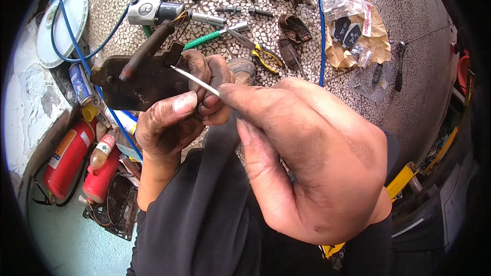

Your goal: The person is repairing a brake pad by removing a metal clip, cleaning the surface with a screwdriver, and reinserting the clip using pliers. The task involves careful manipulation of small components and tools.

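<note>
My left hand (171, 117), its fingers blackened, is closed round the right end of a dark, grimy brake pad (153, 89). A dark rod-like piece (148, 51) with a reddish end slants across the pad; how it is joined I cannot tell. Closed in a pinch, my right hand (322, 158) grips a thin, bright metal shaft like a slim screwdriver (195, 79). The tip rests at or just over the pad's upper right edge, by a small raised tab. Any handle is hidden inside my right hand.
On the speckled floor lie an impact wrench (153, 11), a green-handled tool (204, 37), yellow-black pliers (263, 57), and several sockets and bolts. Brake pads (348, 33) sit on brown paper beyond a blue hose (322, 25). Red fire extinguishers (69, 158) stand at left.
</note>
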The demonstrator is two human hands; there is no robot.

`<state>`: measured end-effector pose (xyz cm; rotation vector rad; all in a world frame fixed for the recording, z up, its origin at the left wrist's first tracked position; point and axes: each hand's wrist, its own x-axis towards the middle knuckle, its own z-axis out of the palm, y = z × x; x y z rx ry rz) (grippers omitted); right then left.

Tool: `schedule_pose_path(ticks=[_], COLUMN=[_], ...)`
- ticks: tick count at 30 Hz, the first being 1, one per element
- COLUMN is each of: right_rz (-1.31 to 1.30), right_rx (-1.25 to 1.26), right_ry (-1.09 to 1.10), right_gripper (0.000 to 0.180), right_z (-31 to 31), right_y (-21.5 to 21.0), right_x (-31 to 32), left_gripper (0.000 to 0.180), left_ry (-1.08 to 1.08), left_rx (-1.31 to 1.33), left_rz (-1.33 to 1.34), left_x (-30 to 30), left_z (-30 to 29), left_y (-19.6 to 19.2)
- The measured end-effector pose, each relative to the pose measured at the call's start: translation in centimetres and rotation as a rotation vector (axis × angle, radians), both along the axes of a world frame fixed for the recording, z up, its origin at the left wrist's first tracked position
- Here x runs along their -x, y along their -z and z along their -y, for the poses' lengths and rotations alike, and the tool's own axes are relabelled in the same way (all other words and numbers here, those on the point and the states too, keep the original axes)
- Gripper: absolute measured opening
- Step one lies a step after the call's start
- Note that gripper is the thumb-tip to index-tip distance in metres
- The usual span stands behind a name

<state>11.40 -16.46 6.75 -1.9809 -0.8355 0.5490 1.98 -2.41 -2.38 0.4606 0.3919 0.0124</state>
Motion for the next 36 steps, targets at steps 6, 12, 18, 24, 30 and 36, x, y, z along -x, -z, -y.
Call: schedule_pose_path(ticks=[6, 12, 18, 24, 30, 36], right_rz=[0.085, 0.103, 0.023, -0.04, 0.077, 0.057], right_rx=[0.19, 0.204, 0.291, 0.389, 0.21, 0.122], right_ry=[-0.198, -0.254, -0.17, -0.108, -0.104, -0.147], right_gripper=[0.031, 0.029, 0.027, 0.025, 0.024, 0.026], right_z=[-1.2, -1.2, -1.6, -1.9, -1.3, -1.3], right_y=[-1.7, -1.5, -1.6, -2.3, -1.4, -1.0], right_x=[-2.0, -2.0, -0.1, 1.7, 1.3, 0.1], left_gripper=[0.03, 0.03, 0.03, 0.027, 0.026, 0.023], left_ry=[-0.036, -0.23, -0.065, 0.012, -0.049, -0.102], left_rx=[-0.027, -0.181, -0.113, -0.073, -0.157, -0.292], left_rz=[-0.028, -0.368, 0.006, 0.068, 0.097, 0.128], left_x=[-0.1, -1.9, 0.3, 0.6, 0.4, 0.8], left_z=[-0.3, 1.6, -0.2, -0.4, 0.3, 0.4], left_y=[-0.3, -2.3, 1.3, 1.3, 1.3, 3.1])
